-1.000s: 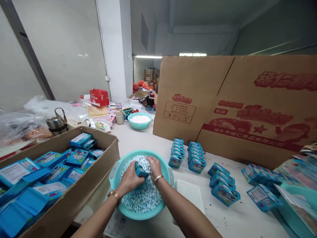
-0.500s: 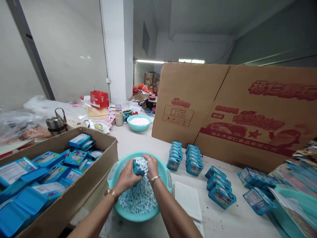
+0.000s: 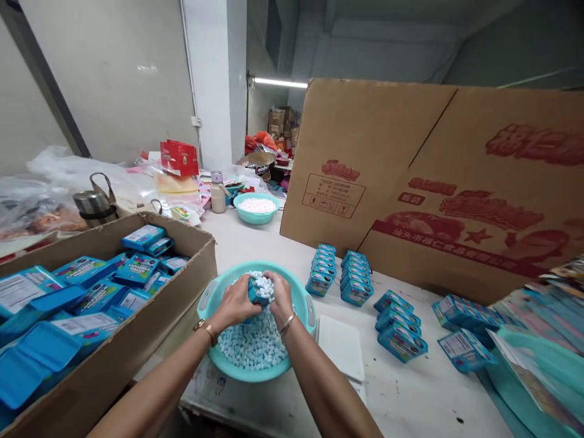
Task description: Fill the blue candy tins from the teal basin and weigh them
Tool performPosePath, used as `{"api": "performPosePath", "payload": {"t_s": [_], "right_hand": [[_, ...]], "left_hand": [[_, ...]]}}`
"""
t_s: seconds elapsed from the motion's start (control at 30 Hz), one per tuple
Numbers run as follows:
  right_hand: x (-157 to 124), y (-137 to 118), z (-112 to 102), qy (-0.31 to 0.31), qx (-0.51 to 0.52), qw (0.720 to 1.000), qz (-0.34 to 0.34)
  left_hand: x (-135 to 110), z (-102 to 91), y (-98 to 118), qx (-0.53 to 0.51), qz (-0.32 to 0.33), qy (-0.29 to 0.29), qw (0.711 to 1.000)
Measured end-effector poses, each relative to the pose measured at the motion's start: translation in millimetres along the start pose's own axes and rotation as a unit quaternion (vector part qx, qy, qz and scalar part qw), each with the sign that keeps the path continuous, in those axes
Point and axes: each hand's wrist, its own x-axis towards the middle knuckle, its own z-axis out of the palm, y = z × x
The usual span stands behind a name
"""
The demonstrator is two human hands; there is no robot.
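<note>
My left hand [image 3: 233,304] is wrapped round a small blue box [image 3: 257,297], its top heaped with pale candies [image 3: 265,286]. On the box's other side, my right hand [image 3: 281,297] curls its fingers over the heap; its fingertips are partly hidden. Both hands are above a turquoise basin [image 3: 255,376] filled with small pale-blue candies [image 3: 253,350]. Next to the basin, to the right, lies a white scale-like slab [image 3: 340,347]. Rows of filled-looking blue boxes [image 3: 356,286] stand behind it.
An open carton [image 3: 182,307] of blue boxes is at left. A large printed cardboard sheet [image 3: 337,134] stands across the back right. A second basin [image 3: 256,216] of whitish pieces, a bottle [image 3: 218,198] and more blue boxes [image 3: 401,334] are on the table [image 3: 410,395].
The view has tipped down slightly, so things sit higher in the picture. My right hand's fingers have closed in a little over the candies at the box's top.
</note>
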Motion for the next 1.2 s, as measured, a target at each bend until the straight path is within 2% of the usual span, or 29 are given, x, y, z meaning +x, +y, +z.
{"api": "performPosePath", "payload": {"t_s": [0.37, 0.77, 0.93, 1.03, 1.2], "right_hand": [[-6, -4, -5, -0.011, 0.011, 1.0, 0.004], [-18, -4, -6, -0.033, -0.008, 0.998, -0.053], [-19, 0, -5, -0.05, -0.016, 0.997, -0.048], [-17, -6, -13, -0.074, -0.019, 0.997, -0.026], [-8, -24, -43, -0.12, -0.05, 0.991, 0.001]], "left_hand": [[-6, -3.8, 5, -0.004, -0.012, -0.006, 1.0], [-10, -5.9, 2, -0.034, 0.008, -0.012, 0.999], [-9, -4.7, 2, -0.049, 0.018, -0.017, 0.999], [-15, -5.4, -2, -0.06, 0.032, -0.012, 0.998], [-29, -10.1, -14, -0.112, 0.037, 0.004, 0.993]]}}
